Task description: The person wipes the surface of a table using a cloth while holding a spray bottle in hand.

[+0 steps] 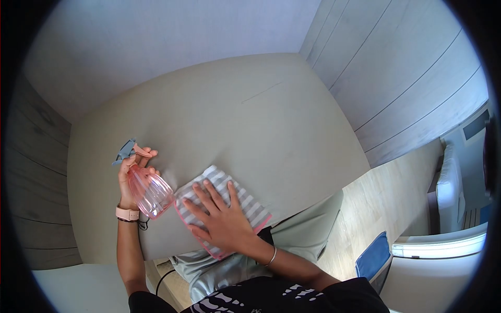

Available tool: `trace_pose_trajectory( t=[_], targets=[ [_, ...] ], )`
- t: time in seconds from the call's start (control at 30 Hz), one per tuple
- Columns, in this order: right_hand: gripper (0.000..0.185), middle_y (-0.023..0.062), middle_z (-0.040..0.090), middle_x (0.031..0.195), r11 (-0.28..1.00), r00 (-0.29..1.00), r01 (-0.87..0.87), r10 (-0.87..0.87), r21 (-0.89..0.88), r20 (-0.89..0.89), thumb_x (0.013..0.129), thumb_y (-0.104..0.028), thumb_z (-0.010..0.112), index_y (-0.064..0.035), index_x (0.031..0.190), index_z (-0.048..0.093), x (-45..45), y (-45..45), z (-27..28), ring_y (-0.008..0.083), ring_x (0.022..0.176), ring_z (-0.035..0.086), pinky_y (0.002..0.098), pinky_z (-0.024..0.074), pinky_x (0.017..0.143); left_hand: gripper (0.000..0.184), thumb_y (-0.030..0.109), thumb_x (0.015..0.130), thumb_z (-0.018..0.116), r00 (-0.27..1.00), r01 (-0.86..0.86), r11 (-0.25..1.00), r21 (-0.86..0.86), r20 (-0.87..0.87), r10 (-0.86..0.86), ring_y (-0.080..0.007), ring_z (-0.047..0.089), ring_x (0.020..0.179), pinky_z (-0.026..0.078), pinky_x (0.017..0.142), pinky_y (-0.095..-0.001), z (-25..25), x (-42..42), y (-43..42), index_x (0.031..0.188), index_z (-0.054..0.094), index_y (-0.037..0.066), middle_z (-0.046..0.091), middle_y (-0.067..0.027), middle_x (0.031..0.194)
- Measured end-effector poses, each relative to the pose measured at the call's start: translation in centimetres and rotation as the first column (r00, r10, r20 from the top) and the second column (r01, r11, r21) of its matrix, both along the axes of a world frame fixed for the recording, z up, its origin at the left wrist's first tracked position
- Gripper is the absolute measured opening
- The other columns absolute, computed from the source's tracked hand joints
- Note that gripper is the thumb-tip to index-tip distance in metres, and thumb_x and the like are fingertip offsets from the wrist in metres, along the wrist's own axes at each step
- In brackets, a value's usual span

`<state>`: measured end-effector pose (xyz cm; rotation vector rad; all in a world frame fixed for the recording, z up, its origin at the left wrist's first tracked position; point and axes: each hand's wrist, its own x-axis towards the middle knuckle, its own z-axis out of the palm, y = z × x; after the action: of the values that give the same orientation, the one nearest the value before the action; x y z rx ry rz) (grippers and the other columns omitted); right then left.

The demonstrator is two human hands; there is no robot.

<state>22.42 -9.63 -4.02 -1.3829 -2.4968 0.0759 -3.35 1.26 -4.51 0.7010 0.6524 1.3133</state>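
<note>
A clear pink spray bottle (150,192) with a grey and pink trigger head is gripped by my left hand (128,177). Its fingers wrap round the neck near the trigger, and the bottle leans with its base toward me. My right hand (222,216) lies flat with fingers spread on a grey-and-white striped cloth (249,204) edged in pink. The cloth rests on the beige table (219,120) near its front edge, just right of the bottle. Part of the cloth is hidden under my palm.
Pale walls (172,36) rise behind the table, with panelled walls (386,68) to the right and left. A thin dark line (261,93) marks the far tabletop. On the right stand a blue-seated chair (373,255) and a white cushioned seat (450,188).
</note>
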Motion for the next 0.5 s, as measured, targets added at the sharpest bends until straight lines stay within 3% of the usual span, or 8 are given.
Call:
trace_pose_trajectory(
  t=[0.1, 0.27, 0.37, 0.5],
  targets=[
    [0.062, 0.0118, 0.030, 0.160, 0.994, 0.993, -0.098, 0.094, -0.051, -0.077, 0.096, -0.057, 0.045, -0.0230, 0.148, 0.045, 1.9, -0.6, 0.3, 0.0311, 0.149, 0.024, 0.0654, 0.0107, 0.116, 0.046, 0.037, 0.092, 0.056, 0.999, -0.051, 0.998, -0.023, -0.008, 0.051, -0.0167, 0.063, 0.070, 0.055, 0.075, -0.0361, -0.3, 0.1, -0.8, 0.122, 0.057, 0.002, 0.064, -0.0147, 0.118],
    [0.061, 0.0085, 0.032, 0.159, 0.979, 0.978, 0.203, -0.201, -0.029, 0.050, 0.093, -0.058, 0.052, -0.0282, 0.147, 0.047, 9.5, -0.2, 1.4, 0.0292, 0.148, 0.026, 0.0612, 0.0079, 0.117, 0.046, 0.037, 0.093, 0.055, 0.998, -0.051, 0.998, -0.028, 0.024, 0.052, -0.0172, 0.063, 0.069, 0.055, 0.075, -0.0364, -0.5, -0.2, -0.9, 0.121, 0.057, 0.001, 0.063, -0.0160, 0.117],
    [0.061, 0.0070, 0.031, 0.160, 0.894, 0.890, 0.448, -0.449, 0.029, 0.078, 0.094, -0.054, 0.053, -0.0301, 0.149, 0.044, 15.9, 1.0, 1.4, 0.0288, 0.149, 0.025, 0.0600, 0.0083, 0.118, 0.044, 0.037, 0.093, 0.054, 0.999, -0.031, 0.999, -0.020, 0.011, 0.031, -0.0178, 0.063, 0.067, 0.056, 0.073, -0.0369, 0.3, -0.2, -0.6, 0.119, 0.056, 0.001, 0.063, -0.0162, 0.116],
    [0.060, 0.0064, 0.030, 0.160, 0.770, 0.767, 0.634, -0.638, 0.078, 0.064, 0.095, -0.052, 0.051, -0.0291, 0.150, 0.042, 24.1, 4.4, 1.4, 0.0275, 0.149, 0.023, 0.0602, 0.0089, 0.117, 0.043, 0.037, 0.094, 0.054, 0.999, -0.020, 0.999, -0.029, 0.033, 0.021, -0.0183, 0.063, 0.065, 0.056, 0.073, -0.0373, 0.8, -0.7, -0.1, 0.118, 0.056, 0.001, 0.062, -0.0167, 0.116]
  ],
)
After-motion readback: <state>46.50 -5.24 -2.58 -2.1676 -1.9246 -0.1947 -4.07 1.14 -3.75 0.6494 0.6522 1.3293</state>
